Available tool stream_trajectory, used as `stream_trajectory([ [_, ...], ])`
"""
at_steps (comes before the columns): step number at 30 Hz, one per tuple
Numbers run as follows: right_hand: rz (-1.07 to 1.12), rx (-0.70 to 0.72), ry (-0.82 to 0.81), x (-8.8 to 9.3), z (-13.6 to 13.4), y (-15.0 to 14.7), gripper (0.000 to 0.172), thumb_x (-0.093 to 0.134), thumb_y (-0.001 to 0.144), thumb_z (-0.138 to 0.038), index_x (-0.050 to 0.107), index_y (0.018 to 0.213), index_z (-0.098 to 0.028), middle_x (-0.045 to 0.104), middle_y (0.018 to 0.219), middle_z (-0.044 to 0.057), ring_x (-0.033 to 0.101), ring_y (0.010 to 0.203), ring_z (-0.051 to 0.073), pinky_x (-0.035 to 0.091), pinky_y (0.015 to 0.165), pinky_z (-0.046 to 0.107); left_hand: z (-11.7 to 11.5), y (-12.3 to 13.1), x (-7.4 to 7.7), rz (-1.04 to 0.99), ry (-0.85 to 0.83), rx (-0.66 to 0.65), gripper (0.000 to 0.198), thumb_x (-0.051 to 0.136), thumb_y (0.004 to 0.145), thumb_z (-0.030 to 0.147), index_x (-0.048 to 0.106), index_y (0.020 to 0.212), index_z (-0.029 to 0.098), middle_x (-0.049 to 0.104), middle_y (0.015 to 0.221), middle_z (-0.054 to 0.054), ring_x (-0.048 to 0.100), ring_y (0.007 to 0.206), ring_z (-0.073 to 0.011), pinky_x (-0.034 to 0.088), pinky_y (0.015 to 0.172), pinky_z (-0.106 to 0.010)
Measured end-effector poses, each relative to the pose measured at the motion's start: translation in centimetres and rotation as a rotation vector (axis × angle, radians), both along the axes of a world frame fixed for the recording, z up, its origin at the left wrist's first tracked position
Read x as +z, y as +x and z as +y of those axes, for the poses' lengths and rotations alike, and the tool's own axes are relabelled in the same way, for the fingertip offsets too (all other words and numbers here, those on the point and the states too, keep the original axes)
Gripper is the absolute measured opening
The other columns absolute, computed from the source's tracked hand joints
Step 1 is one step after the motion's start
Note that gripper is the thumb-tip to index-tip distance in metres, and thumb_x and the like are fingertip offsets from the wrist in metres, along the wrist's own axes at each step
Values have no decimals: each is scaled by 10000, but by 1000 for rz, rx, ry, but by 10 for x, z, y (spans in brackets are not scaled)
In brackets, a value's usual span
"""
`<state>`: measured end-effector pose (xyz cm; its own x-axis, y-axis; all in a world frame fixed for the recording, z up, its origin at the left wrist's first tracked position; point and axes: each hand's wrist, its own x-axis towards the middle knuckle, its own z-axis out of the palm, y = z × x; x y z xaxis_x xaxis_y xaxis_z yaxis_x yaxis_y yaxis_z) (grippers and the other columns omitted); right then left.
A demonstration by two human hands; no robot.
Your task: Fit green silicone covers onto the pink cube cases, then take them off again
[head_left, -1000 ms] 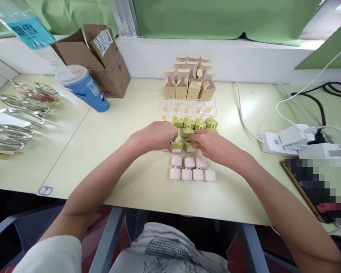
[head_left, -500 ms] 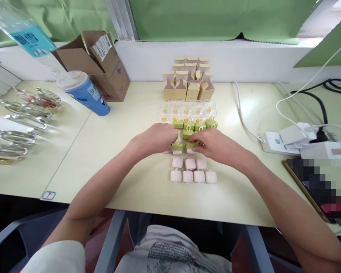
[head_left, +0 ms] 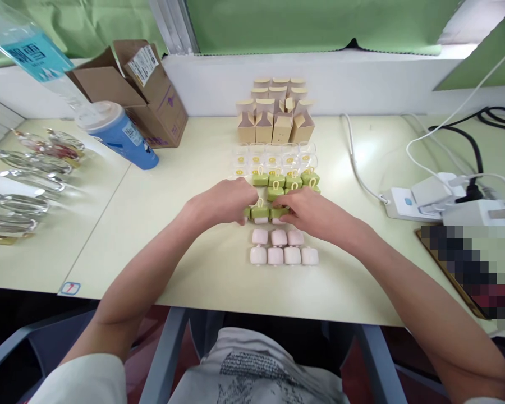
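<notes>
Small pale pink blocks with green caps and cream loops stand in a short row in the middle of the table. My left hand (head_left: 231, 201) is closed at the row's left end, its fingers on a green-capped block (head_left: 247, 213) that they partly hide. Beside it a second capped block (head_left: 260, 213) stands free. My right hand (head_left: 307, 209) pinches the green cap (head_left: 278, 213) of the block at the right. Behind my hands are several loose green caps (head_left: 276, 179) with loops. Nearer to me, uncapped pink blocks (head_left: 275, 256) lie in two rows.
Clear containers with yellow marks (head_left: 273, 160) and open small cartons (head_left: 264, 126) stand at the back. Left are a cardboard box (head_left: 160, 106), a blue cup (head_left: 130, 140), a tilted bottle (head_left: 37, 56) and glassy items (head_left: 21, 202). A power strip (head_left: 404, 203) and a phone (head_left: 458, 269) lie right.
My left hand has shifted slightly left along the row, showing more of the middle capped block. My right hand stays at the same block. The whole view has shifted a little.
</notes>
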<state>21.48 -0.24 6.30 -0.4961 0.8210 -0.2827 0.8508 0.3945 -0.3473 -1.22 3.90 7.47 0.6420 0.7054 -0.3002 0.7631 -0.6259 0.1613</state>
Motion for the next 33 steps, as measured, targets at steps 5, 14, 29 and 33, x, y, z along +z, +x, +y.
stream_trajectory([
  [5,8,-22,-39,2,1,0,262,717,1078,-99,825,1315,-133,854,1070,128,788,939,256,516,776,337,2,-1,-1,123,-52,24,162,828,873,249,885,1024,236,855,1000,-99,796,956,-305,550,851,-382],
  [14,8,-17,-22,1,1,4,326,725,1055,-127,825,1360,-186,838,974,107,789,914,298,524,762,376,5,-3,-5,125,-33,11,145,857,874,332,867,1004,268,853,1009,-84,796,1002,-317,539,887,-389],
  [29,-227,3,42,29,-13,47,314,825,989,-307,700,708,-239,774,805,76,699,707,259,414,660,390,42,4,-31,-111,246,207,317,752,1008,340,872,1269,206,812,1281,-139,752,1150,-337,478,867,-411],
  [33,-370,137,-120,29,-30,21,407,1055,799,-392,687,754,-226,754,838,81,747,789,288,391,642,361,38,7,-30,-39,265,193,312,694,1019,266,878,1256,181,798,1315,-169,755,1202,-371,469,856,-427],
])
